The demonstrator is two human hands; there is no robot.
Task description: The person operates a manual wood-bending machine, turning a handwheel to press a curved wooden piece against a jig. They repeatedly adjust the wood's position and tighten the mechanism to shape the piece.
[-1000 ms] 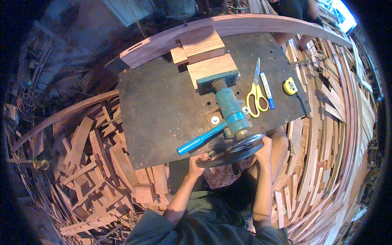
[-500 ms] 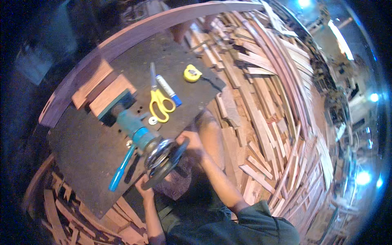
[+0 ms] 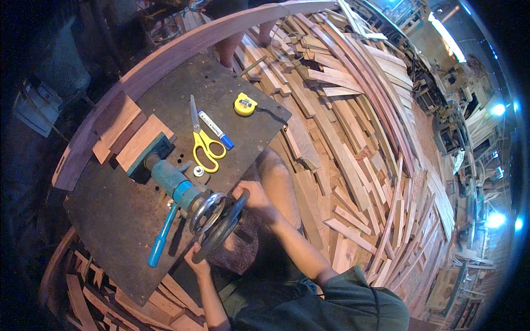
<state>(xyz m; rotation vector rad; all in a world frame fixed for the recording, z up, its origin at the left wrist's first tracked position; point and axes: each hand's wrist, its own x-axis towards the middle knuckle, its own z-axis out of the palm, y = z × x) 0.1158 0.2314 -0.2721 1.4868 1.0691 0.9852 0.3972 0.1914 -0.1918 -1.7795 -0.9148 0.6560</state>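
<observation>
My right hand (image 3: pixel 255 197) is closed around the upper rim of a black handwheel (image 3: pixel 223 229). Lower on the same rim, my left hand (image 3: pixel 197 261) grips it with bent fingers. A chrome ring wheel (image 3: pixel 194 222) sits just beyond, on the shaft of a blue-green screw vise (image 3: pixel 167 176). The vise's jaw plate presses against wooden blocks (image 3: pixel 144 142). A long curved wooden plank (image 3: pixel 144 70) stands on edge past the blocks. From the vise body a blue lever handle (image 3: pixel 157 251) sticks out toward the near left.
On the dark metal table (image 3: pixel 105 220) lie yellow-handled scissors (image 3: pixel 206 162), a blue-capped marker (image 3: pixel 216 130), a white ring (image 3: pixel 199 171) and a yellow tape measure (image 3: pixel 244 104). Offcuts (image 3: pixel 348 118) cover the floor at right. Another person's legs (image 3: pixel 228 48) stand at the far side.
The view has shifted slightly and become sharper. Both hands stay on the black handwheel; whether it has turned is unclear. The tools on the table lie as before.
</observation>
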